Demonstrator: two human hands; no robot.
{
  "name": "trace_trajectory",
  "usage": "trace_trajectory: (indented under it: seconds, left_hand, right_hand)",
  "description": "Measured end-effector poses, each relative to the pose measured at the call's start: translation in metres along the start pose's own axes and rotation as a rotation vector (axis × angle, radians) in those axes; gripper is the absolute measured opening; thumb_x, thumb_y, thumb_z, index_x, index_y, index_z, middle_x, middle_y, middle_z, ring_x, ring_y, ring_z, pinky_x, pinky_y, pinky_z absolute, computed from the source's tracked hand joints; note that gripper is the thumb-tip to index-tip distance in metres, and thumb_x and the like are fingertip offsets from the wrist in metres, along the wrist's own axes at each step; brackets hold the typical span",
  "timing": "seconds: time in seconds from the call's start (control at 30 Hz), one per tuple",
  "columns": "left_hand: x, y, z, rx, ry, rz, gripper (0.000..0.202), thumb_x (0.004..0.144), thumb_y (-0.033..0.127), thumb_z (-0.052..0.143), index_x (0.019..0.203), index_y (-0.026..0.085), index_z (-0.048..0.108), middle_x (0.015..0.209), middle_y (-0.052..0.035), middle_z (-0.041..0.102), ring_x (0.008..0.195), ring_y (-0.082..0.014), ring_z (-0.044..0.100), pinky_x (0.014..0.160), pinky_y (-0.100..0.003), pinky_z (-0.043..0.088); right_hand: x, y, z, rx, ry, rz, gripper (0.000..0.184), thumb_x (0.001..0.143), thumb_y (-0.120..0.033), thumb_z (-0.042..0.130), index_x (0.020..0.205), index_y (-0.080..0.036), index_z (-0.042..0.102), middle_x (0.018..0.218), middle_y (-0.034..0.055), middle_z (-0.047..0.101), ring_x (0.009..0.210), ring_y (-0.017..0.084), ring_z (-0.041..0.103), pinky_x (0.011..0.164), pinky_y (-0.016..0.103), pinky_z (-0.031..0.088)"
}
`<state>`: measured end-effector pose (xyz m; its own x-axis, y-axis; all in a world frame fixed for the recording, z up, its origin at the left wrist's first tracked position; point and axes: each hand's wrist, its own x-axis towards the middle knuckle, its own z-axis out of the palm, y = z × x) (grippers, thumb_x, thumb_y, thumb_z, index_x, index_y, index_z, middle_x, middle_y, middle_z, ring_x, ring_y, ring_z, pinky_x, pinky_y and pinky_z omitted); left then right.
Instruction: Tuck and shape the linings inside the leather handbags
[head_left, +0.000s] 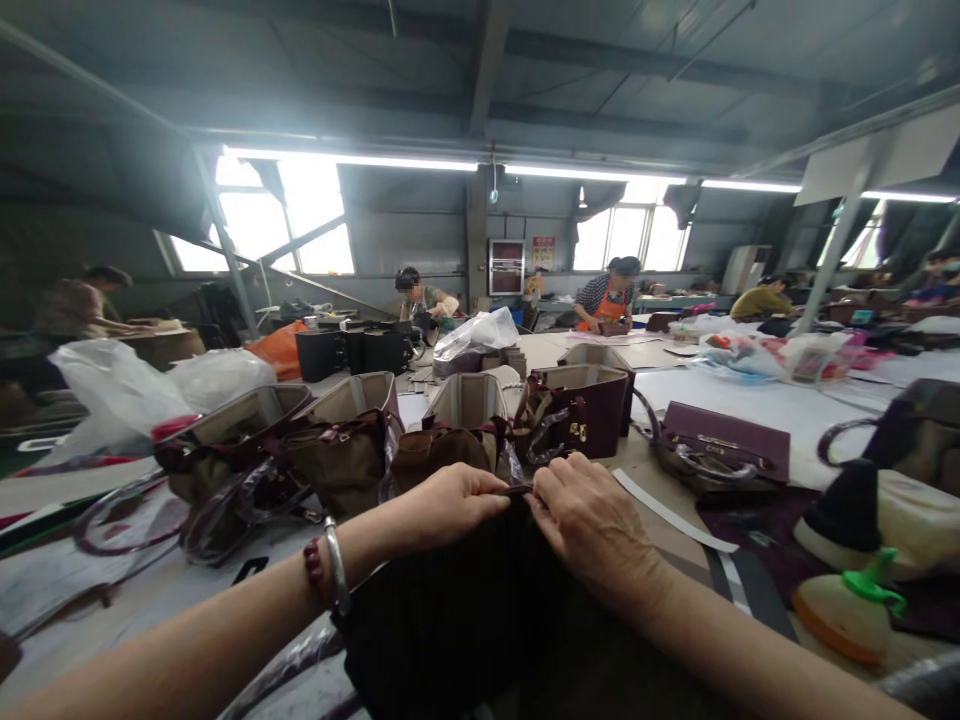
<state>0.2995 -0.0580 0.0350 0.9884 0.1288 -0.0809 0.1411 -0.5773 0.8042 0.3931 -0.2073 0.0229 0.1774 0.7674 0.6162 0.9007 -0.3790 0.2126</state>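
Held material (442, 610) — black, perhaps very dark brown

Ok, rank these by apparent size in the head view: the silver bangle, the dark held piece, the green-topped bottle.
1. Dark held piece
2. Green-topped bottle
3. Silver bangle

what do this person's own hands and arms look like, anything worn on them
The left hand is ungloved, with a smooth silver-coloured bangle and a dark red beaded bracelet at the wrist. The right hand is ungloved too, its wrist without jewellery. No sleeves show on either side.
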Motion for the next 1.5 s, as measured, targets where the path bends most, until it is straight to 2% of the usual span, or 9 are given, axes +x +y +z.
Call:
trace_trajectory:
  seconds: [0.13, 0.33, 0.5, 0.67, 0.93, 1.1, 1.23, 1.33, 1.5]
  left_hand:
    - [0.005, 0.0, 0.001, 0.019, -0.023, 0.085, 0.035, 0.075, 0.037, 0.045, 0.097, 0.015, 0.061, 0.073, 0.0006, 0.058, 0.058, -0.0091, 0.042, 0.054, -0.018, 0.034]
    - [0.01, 0.012, 0.007, 0.202, 0.075, 0.077, 0.033, 0.075, 0.033, 0.041, 0.079, 0.011, 0.065, 0.06, 0.0006, 0.054, 0.05, -0.0087, 0.038, 0.047, -0.019, 0.03]
    - [0.01, 0.026, 0.016, 0.345, 0.19, 0.095, 0.028, 0.073, 0.023, 0.04, 0.07, 0.01, 0.064, 0.059, -0.0012, 0.056, 0.054, -0.0101, 0.043, 0.051, -0.019, 0.031]
    - [0.011, 0.034, 0.021, 0.351, 0.178, 0.09, 0.026, 0.071, 0.021, 0.04, 0.067, 0.011, 0.063, 0.058, -0.0014, 0.056, 0.055, -0.0105, 0.044, 0.049, -0.019, 0.03]
    - [0.018, 0.03, 0.028, 0.303, 0.175, 0.111, 0.028, 0.072, 0.022, 0.038, 0.07, 0.011, 0.064, 0.062, -0.001, 0.058, 0.059, -0.0113, 0.048, 0.053, -0.02, 0.034]
    - [0.024, 0.026, 0.031, 0.243, 0.162, 0.126, 0.028, 0.074, 0.023, 0.038, 0.079, 0.014, 0.065, 0.071, -0.0007, 0.062, 0.066, -0.0131, 0.053, 0.061, -0.021, 0.039]
    - [0.027, 0.027, 0.029, 0.199, 0.131, 0.198, 0.029, 0.076, 0.021, 0.039, 0.092, 0.019, 0.063, 0.085, 0.0008, 0.064, 0.08, -0.0127, 0.056, 0.074, -0.02, 0.04]
    - [0.029, 0.03, 0.027, 0.197, 0.109, 0.201, 0.029, 0.077, 0.02, 0.038, 0.091, 0.02, 0.063, 0.088, 0.0007, 0.064, 0.082, -0.0123, 0.057, 0.075, -0.019, 0.04]
    - [0.03, 0.031, 0.021, 0.253, 0.128, 0.193, 0.028, 0.076, 0.019, 0.04, 0.093, 0.019, 0.063, 0.088, 0.0005, 0.065, 0.082, -0.0119, 0.057, 0.076, -0.018, 0.04]
  right_hand:
    - [-0.001, 0.001, -0.001, 0.01, 0.009, 0.0, 0.008, 0.077, -0.018, 0.05, 0.069, -0.018, 0.05, 0.069, 0.0027, 0.051, 0.071, 0.019, 0.041, 0.064, 0.028, 0.027]
    - [-0.004, 0.005, 0.002, 0.047, 0.044, 0.024, 0.007, 0.075, -0.015, 0.052, 0.068, -0.018, 0.05, 0.069, 0.0028, 0.05, 0.071, 0.019, 0.041, 0.065, 0.029, 0.029]
    - [-0.014, 0.012, 0.01, 0.103, 0.141, 0.017, 0.011, 0.077, -0.015, 0.048, 0.066, -0.016, 0.049, 0.066, 0.0034, 0.048, 0.068, 0.019, 0.04, 0.063, 0.029, 0.031]
    - [-0.027, 0.02, 0.011, 0.18, 0.193, -0.009, 0.019, 0.083, -0.018, 0.041, 0.067, -0.015, 0.051, 0.066, 0.0045, 0.048, 0.067, 0.019, 0.041, 0.062, 0.031, 0.032]
    - [-0.038, 0.027, 0.011, 0.287, 0.317, -0.062, 0.016, 0.084, -0.017, 0.04, 0.072, -0.015, 0.05, 0.065, 0.0037, 0.048, 0.066, 0.017, 0.042, 0.062, 0.03, 0.034]
    - [-0.04, 0.032, 0.011, 0.257, 0.315, -0.024, 0.017, 0.084, -0.017, 0.04, 0.07, -0.015, 0.05, 0.064, 0.0036, 0.048, 0.064, 0.017, 0.042, 0.062, 0.029, 0.033]
    - [-0.04, 0.034, 0.008, 0.141, 0.283, -0.084, 0.02, 0.084, -0.015, 0.038, 0.071, -0.017, 0.053, 0.061, 0.0024, 0.047, 0.061, 0.016, 0.04, 0.061, 0.029, 0.029]
    - [-0.037, 0.035, 0.008, 0.07, 0.27, -0.086, 0.024, 0.085, -0.015, 0.037, 0.069, -0.017, 0.054, 0.06, 0.0026, 0.047, 0.06, 0.016, 0.039, 0.061, 0.03, 0.027]
    - [-0.029, 0.034, 0.009, 0.05, 0.197, 0.022, 0.021, 0.082, -0.018, 0.041, 0.065, -0.018, 0.053, 0.061, 0.0036, 0.048, 0.064, 0.018, 0.039, 0.061, 0.03, 0.025]
